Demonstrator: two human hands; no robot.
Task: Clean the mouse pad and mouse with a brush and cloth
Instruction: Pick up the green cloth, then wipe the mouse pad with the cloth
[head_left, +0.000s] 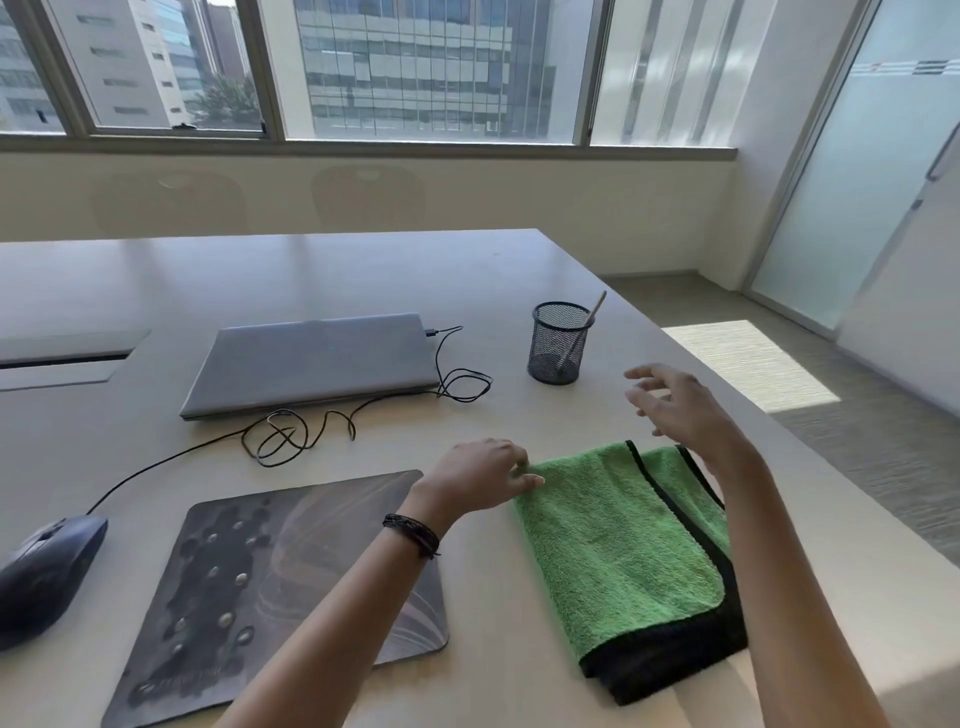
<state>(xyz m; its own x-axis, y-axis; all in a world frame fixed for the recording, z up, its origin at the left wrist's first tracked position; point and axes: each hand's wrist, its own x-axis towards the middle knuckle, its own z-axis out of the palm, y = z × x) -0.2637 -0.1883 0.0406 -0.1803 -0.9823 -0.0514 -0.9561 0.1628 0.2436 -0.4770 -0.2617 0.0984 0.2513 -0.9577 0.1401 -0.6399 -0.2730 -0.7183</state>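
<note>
A dark printed mouse pad (249, 582) lies on the table in front of me. At the far left, off the pad, sits a black wired mouse (44, 577). A folded green cloth (623, 551) with black edging lies to the right of the pad. My left hand (478, 475) rests at the cloth's near-left corner, fingertips pinching its edge. Above the cloth's far right corner hovers my right hand (675, 402), fingers spread and holding nothing. The brush handle (592, 317) sticks out of a black mesh cup (558, 343) beyond the cloth.
A closed grey laptop (311, 361) lies behind the pad, with the mouse's black cable (291, 434) looped in front of it. The table's right edge (810, 441) runs diagonally just past the cloth. A cable hatch (67, 358) sits at the left.
</note>
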